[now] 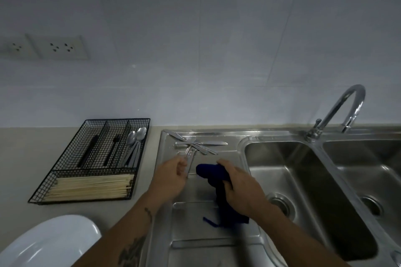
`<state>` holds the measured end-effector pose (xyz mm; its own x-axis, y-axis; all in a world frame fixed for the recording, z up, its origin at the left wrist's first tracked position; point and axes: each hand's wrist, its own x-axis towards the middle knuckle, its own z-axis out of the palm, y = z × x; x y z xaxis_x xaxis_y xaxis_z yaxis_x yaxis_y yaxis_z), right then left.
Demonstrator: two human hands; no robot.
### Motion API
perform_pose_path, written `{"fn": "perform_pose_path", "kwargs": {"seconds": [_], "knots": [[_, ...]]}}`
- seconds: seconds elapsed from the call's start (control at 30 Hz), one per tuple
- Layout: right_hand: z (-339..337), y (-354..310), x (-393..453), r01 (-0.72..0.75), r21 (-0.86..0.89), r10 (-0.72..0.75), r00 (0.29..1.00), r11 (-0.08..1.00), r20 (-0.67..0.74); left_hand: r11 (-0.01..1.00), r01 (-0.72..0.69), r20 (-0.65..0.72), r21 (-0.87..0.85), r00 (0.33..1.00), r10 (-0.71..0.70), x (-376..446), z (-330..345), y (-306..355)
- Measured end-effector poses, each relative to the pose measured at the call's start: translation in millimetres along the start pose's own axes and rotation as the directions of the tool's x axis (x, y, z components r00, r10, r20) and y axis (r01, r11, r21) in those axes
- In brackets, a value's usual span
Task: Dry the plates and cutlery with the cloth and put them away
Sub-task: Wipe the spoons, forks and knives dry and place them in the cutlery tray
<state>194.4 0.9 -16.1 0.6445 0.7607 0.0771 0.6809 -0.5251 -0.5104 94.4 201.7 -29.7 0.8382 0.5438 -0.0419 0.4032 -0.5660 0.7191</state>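
Cloth [219, 184]: dark blue, soft, bunched, gripped by the right hand [240, 188] at frame centre over the ribbed steel drainboard [195, 234]. Cutlery [200, 146]: slim, shiny metal knives and forks, heaped at the drainboard's upper edge; the left hand [171, 176] pinches one piece's handle. Plate [50, 243]: white, glossy, rounded, lower left on the beige desk [23, 158]. Wire tray [95, 160]: black mesh, rectangular, holding spoons [135, 136], dark utensils, pale wooden chopsticks [91, 186]. Double steel sink [303, 180], curved chrome tap [345, 108], right.
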Motion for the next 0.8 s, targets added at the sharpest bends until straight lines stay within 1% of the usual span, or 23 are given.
{"fn": "perform_pose_path", "kwargs": {"seconds": [0.07,0.17,0.3,0.43,0.57,0.63,0.7,0.8], "knots": [[1,7,5,-0.001,-0.010,0.002,1.000,1.000,0.014,0.992,0.049,-0.041,0.116,0.998,-0.045,2,2,-9],[4,14,15,-0.005,-0.018,0.005,1.000,1.000,0.013,0.974,0.101,-0.064,0.202,0.994,-0.090,13,8,-13],[11,17,35,-0.014,-0.017,0.014,1.000,1.000,0.008,0.940,0.088,-0.047,0.330,0.996,-0.077,33,21,-15],[15,19,52,-0.017,-0.011,0.017,1.000,1.000,-0.005,0.906,0.121,-0.027,0.406,0.992,-0.121,46,34,-15],[19,21,61,-0.024,-0.016,0.024,1.000,1.000,0.012,0.848,0.134,-0.015,0.513,0.989,-0.147,57,44,-12],[19,23,62,-0.040,-0.020,0.040,0.999,0.999,0.022,0.840,0.172,-0.020,0.515,0.982,-0.189,62,46,-7],[19,25,63,-0.054,-0.023,0.055,0.998,0.998,0.032,0.850,0.246,-0.011,0.466,0.962,-0.272,64,45,0],[16,26,60,-0.055,-0.034,0.057,0.997,0.998,0.052,0.862,0.341,0.043,0.374,0.922,-0.384,67,40,6]]}}
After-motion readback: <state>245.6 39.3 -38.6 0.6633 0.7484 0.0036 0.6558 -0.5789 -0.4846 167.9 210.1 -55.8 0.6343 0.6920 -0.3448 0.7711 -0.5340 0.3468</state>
